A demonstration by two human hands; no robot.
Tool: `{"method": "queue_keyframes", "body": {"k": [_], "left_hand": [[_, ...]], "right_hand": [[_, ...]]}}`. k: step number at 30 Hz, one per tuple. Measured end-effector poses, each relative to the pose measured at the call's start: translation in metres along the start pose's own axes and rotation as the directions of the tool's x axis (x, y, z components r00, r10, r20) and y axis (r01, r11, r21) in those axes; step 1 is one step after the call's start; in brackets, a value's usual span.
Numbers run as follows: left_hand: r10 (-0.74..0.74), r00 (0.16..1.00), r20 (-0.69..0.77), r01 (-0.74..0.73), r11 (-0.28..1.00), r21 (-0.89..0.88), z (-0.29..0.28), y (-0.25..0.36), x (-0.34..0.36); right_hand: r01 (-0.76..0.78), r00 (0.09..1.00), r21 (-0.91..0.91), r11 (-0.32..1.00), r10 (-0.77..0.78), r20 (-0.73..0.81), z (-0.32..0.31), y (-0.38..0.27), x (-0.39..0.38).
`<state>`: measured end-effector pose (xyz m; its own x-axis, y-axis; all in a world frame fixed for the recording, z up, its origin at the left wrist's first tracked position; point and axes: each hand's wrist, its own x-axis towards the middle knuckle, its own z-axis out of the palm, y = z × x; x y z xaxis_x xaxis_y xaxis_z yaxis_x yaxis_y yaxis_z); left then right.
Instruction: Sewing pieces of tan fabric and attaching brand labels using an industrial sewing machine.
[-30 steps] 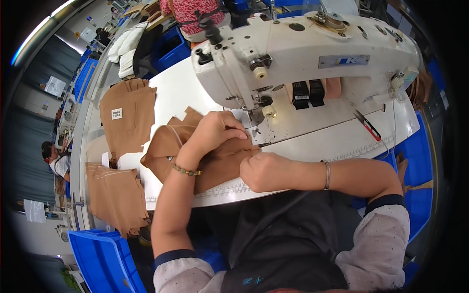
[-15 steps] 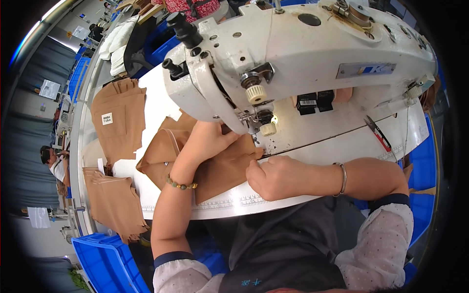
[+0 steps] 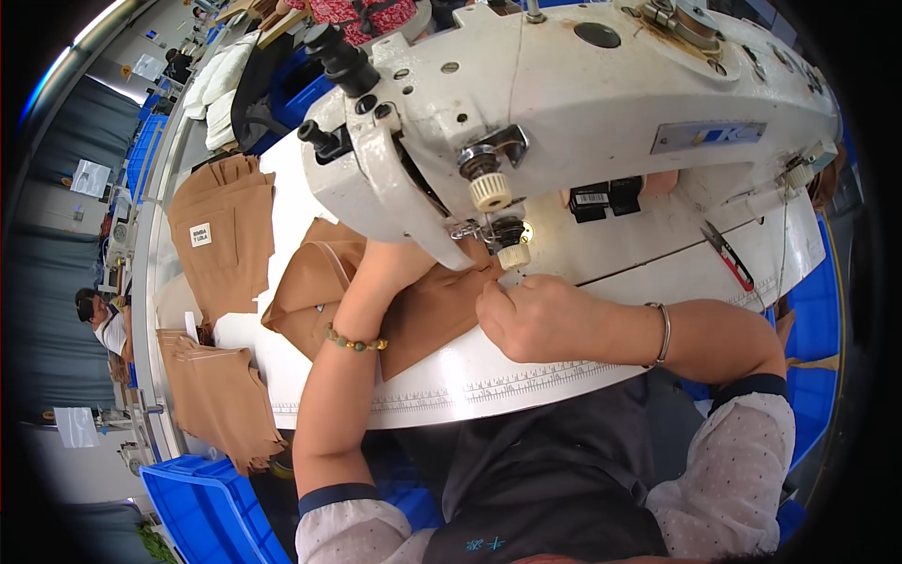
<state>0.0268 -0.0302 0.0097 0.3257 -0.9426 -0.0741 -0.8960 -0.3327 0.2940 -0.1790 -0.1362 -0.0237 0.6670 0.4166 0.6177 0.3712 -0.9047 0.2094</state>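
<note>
A tan brown fabric piece [image 3: 423, 315] lies on the white sewing table [image 3: 526, 381], under the head of a large white sewing machine [image 3: 564, 113]. My left hand [image 3: 395, 263] reaches forward over the fabric; its fingers are hidden behind the machine head. My right hand [image 3: 531, 315] rests on the fabric's right edge just in front of the needle area, fingers curled and pinching the cloth. A bead bracelet circles my left wrist and a thin metal bangle my right.
A stack of tan fabric pieces [image 3: 225, 230] with a white label lies at the table's left; more tan pieces [image 3: 221, 399] hang lower left. Blue plastic crates [image 3: 202, 503] stand below. Another person [image 3: 99, 320] sits far left. A red-handled tool [image 3: 728, 256] lies right of the machine.
The view has closed in on the machine head, which now hides my left hand's fingers. Both hands stay on the fabric, shifted slightly toward the needle.
</note>
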Motion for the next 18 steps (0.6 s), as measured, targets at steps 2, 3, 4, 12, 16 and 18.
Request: {"method": "queue_keyframes", "body": {"k": [2, 3, 4, 12, 16, 18], "left_hand": [[0.043, 0.998, -0.052, -0.043, 0.999, 0.001, 0.004, -0.005, -0.001], [0.086, 0.991, -0.103, -0.086, 0.996, 0.004, 0.005, -0.007, -0.002], [0.087, 0.991, -0.103, -0.087, 0.996, 0.005, 0.005, -0.007, -0.001], [-0.078, 0.957, -0.281, 0.103, 0.992, 0.075, -0.008, 0.036, -0.045], [0.016, 0.87, -0.493, 0.039, 0.994, 0.102, 0.007, 0.078, -0.088], [0.096, 0.877, -0.472, 0.015, 0.974, 0.226, 0.018, 0.09, -0.095]], "right_hand": [[-0.004, 1.0, -0.011, 1.0, 0.003, -0.027, 0.0, -0.001, 0.002], [-0.002, 1.0, -0.009, 1.0, 0.001, -0.031, 0.0, -0.001, 0.003], [-0.001, 0.999, -0.008, 1.0, 0.001, -0.033, 0.0, -0.001, 0.003], [-0.033, 0.988, -0.014, 0.999, 0.035, 0.149, -0.002, 0.0, -0.004], [-0.098, 0.992, 0.084, 0.992, 0.091, 0.085, -0.004, 0.004, 0.004], [-0.116, 0.993, 0.123, 0.986, 0.11, 0.049, -0.005, 0.007, 0.008]]}}
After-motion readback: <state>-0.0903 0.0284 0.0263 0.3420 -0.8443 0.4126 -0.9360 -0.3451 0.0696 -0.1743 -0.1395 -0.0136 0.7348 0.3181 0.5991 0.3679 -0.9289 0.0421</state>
